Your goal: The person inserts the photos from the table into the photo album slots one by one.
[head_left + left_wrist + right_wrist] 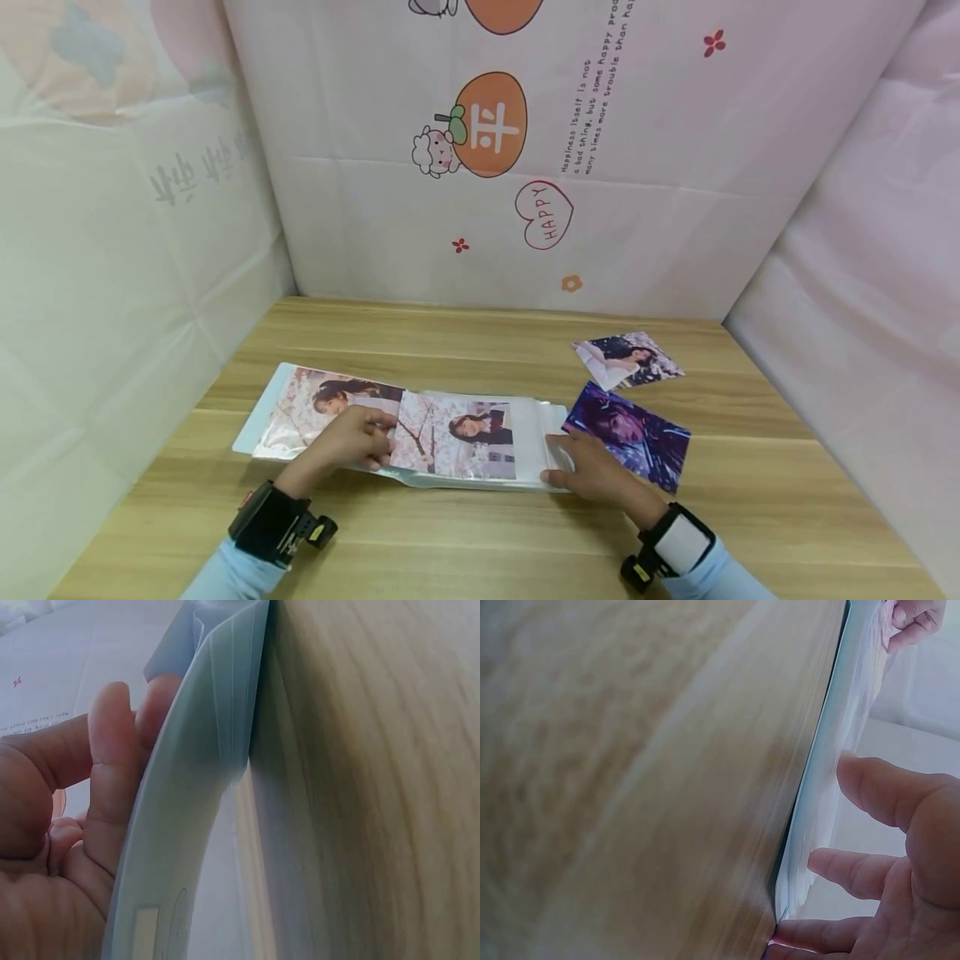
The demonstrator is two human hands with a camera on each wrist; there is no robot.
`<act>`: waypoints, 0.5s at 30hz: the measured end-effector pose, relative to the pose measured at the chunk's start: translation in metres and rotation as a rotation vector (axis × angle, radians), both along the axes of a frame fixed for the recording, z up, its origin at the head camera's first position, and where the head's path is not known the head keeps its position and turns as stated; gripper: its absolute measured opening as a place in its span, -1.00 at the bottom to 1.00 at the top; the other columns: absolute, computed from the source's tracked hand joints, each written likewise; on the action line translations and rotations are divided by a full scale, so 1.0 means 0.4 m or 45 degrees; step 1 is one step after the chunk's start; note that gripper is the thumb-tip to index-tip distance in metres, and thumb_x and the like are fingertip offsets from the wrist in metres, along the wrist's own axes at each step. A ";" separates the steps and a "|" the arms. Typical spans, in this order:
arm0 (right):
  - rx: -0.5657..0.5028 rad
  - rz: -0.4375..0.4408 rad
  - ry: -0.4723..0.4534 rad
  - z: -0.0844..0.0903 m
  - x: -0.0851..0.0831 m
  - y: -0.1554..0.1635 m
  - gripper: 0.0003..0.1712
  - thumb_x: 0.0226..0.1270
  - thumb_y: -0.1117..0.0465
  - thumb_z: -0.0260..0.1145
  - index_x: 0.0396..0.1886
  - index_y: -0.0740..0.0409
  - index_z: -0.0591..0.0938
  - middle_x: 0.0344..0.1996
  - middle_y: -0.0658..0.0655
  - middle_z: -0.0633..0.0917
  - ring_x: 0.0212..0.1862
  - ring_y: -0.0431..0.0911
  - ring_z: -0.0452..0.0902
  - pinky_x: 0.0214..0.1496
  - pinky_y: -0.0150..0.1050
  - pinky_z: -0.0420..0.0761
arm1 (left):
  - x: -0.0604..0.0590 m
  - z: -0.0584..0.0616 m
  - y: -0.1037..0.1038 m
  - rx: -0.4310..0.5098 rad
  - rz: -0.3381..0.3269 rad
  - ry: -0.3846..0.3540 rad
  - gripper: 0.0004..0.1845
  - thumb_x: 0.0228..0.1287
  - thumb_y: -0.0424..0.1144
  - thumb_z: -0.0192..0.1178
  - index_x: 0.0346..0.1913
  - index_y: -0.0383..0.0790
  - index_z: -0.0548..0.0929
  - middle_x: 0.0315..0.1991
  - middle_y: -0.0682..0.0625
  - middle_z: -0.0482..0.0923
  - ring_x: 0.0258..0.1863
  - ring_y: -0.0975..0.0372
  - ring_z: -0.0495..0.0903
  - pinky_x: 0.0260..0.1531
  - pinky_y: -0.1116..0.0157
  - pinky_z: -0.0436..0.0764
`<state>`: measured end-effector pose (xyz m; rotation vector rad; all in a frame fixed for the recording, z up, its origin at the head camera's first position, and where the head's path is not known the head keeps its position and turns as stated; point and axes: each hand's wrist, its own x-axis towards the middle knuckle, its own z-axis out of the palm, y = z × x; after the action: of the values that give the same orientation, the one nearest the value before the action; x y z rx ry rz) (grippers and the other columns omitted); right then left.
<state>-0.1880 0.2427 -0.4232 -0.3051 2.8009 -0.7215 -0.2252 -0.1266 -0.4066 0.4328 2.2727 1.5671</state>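
Observation:
An open photo album (529,437) with clear sleeves lies flat on the wooden table (480,542). Two portrait photos (457,435) show in its pages. My left hand (352,440) rests on the left page, fingers laid flat where the two photos meet. The left wrist view shows those fingers (112,757) pressed against the pale plastic page (195,810). My right hand (588,467) lies at the album's right edge with its fingers spread and relaxed (870,870), beside the stacked sleeves (832,772). A loose purple photo (630,433) lies just right of that hand.
A second loose photo (626,358) lies further back on the right. Printed fabric walls (525,167) close in the table at the back and on both sides. Bare wood runs along the front edge.

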 end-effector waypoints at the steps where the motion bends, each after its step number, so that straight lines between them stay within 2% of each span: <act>1: 0.001 0.000 0.000 -0.001 0.000 0.000 -0.30 0.17 0.01 0.34 0.23 0.30 0.44 0.21 0.44 0.33 0.25 0.33 0.15 0.20 0.24 0.15 | -0.001 -0.002 0.001 0.000 0.002 -0.005 -0.51 0.02 -0.56 0.12 0.10 -0.67 0.39 -0.59 -0.11 0.58 -0.64 0.19 0.56 -0.64 0.32 0.58; 11: 0.001 -0.001 -0.009 -0.004 -0.001 0.003 -0.28 0.17 -0.01 0.34 0.24 0.28 0.43 0.23 0.44 0.32 0.27 0.33 0.12 0.21 0.24 0.12 | -0.004 -0.011 0.019 0.017 -0.020 0.009 -0.47 -0.05 -0.59 0.09 0.10 -0.70 0.37 -0.59 -0.10 0.56 -0.65 0.20 0.55 -0.62 0.29 0.59; 15: 0.004 0.003 -0.004 -0.006 -0.002 0.003 -0.29 0.17 -0.01 0.34 0.24 0.28 0.42 0.23 0.45 0.30 0.27 0.34 0.11 0.21 0.25 0.12 | -0.005 -0.013 0.028 0.004 -0.028 0.014 -0.49 0.00 -0.57 0.11 0.10 -0.69 0.37 -0.60 -0.10 0.56 -0.66 0.21 0.55 -0.63 0.31 0.58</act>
<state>-0.1888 0.2441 -0.4255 -0.3070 2.7982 -0.7167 -0.2271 -0.1153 -0.4118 0.4664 2.2662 1.5621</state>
